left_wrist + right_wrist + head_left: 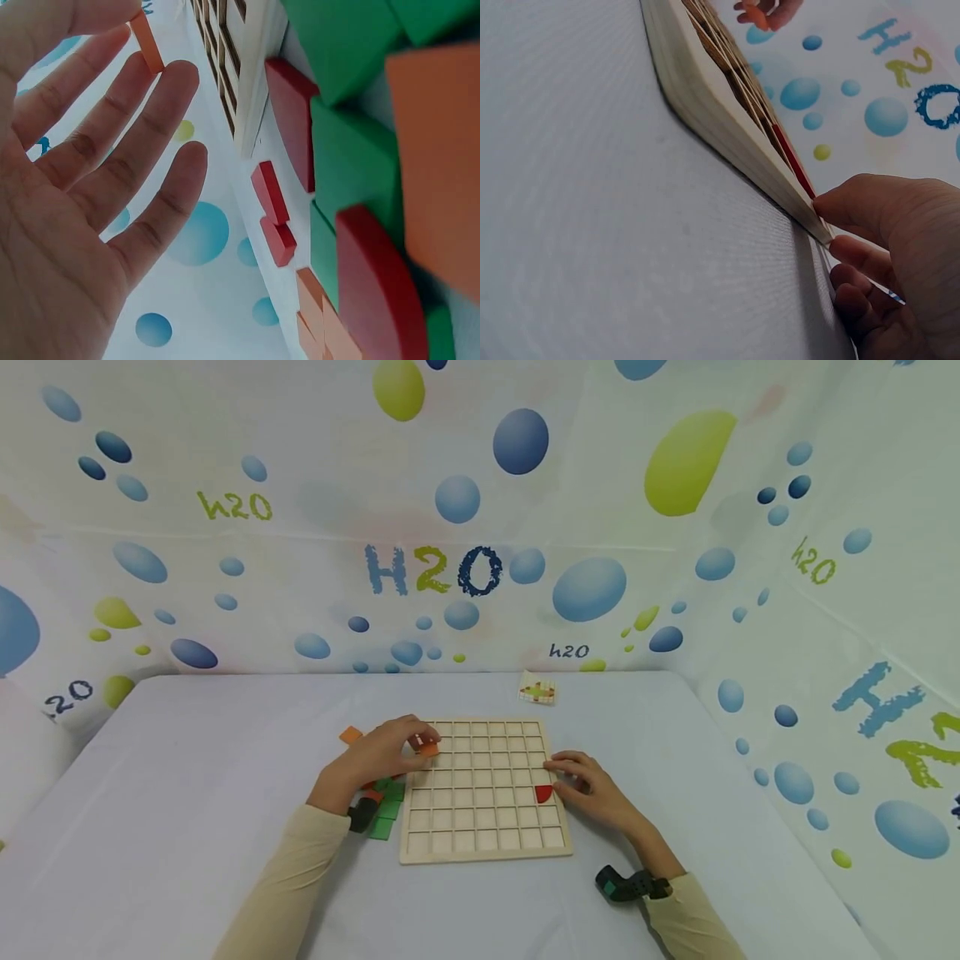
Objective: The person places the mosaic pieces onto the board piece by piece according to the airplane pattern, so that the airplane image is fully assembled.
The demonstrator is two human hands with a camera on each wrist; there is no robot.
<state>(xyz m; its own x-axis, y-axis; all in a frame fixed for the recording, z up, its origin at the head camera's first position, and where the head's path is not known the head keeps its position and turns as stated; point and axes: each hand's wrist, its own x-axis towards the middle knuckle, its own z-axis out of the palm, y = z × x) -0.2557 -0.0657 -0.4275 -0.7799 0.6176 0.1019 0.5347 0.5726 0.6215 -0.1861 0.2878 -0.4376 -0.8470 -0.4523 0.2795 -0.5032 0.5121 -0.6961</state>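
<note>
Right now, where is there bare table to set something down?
Bare tabletop lies left of the left sleeve, right of the right sleeve, and between them, nearer than the board. Crowded: the board's left edge, by green tiles.

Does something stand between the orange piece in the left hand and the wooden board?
Nothing visible does. The left hand holds the orange piece at the upper left of the wooden board; the red piece in it lies well to the right.

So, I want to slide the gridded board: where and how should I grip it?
Probably pinch the gridded board by its straight near rim, from the person's side: that edge lies free, while green tiles crowd its left rim and the right hand is at its right.
</note>
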